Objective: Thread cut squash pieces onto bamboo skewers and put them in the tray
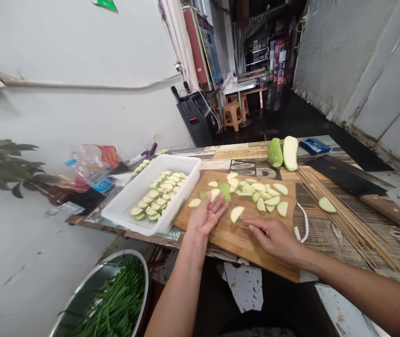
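Note:
My right hand (273, 238) is closed around a thin wooden skewer (243, 219) above the cutting board (221, 239). A half-round zucchini slice (236, 214) is threaded on that skewer, just beyond my fingertips. Palm up, my left hand (206, 216) has another pale zucchini slice (214, 194) between its thumb and fingers. The skewer's far end points toward this hand; its tip is hard to make out. Several loose zucchini slices (261, 192) lie spread over the back of the board.
A white plastic tub (115, 213) at left contains rows of skewered slices. On the right lie bare skewers (340, 224), a cleaver (347, 175), zucchini pieces (275, 153) and a blue packet (314, 146). Below left, a metal basin (146, 276) holds green stalks. Bottles (87, 171) stand by the wall.

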`<state>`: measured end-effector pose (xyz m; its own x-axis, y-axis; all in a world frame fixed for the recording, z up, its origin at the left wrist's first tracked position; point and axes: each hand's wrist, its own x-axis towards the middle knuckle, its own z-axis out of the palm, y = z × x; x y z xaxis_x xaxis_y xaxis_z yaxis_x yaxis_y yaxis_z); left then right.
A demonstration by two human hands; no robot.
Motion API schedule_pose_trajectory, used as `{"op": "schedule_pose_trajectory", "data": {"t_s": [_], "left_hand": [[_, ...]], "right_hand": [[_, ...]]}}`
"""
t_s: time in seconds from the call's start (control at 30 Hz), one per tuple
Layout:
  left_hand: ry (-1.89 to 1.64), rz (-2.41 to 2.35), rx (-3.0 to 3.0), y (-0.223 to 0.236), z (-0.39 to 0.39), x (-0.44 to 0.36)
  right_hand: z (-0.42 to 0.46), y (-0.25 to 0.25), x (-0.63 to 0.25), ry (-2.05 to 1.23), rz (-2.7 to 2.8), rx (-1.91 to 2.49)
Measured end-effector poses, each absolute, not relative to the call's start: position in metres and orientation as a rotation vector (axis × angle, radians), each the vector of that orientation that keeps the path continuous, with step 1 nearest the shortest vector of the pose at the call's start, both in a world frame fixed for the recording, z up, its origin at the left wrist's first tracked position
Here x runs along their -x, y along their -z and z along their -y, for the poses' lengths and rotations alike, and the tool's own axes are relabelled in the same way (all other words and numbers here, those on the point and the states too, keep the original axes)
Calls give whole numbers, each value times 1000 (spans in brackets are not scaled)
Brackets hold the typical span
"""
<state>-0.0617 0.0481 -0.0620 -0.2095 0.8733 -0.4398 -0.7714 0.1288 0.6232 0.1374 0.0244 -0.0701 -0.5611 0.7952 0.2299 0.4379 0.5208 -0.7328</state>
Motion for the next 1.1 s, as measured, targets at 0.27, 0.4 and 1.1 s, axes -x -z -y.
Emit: {"op": "schedule_pose_trajectory", "data": {"t_s": [0.27,0.4,1.1], "left_hand": [[-1537,-999,-127,59,-51,57],[-1528,-987,-130,61,-52,56],[-1505,-1019,-163,65,-49,52]], "right_hand": [[-25,73,-136,-850,2204,1013],[-26,73,-136,-868,2190,1024],[-26,73,-135,-825,2179,1053]]}}
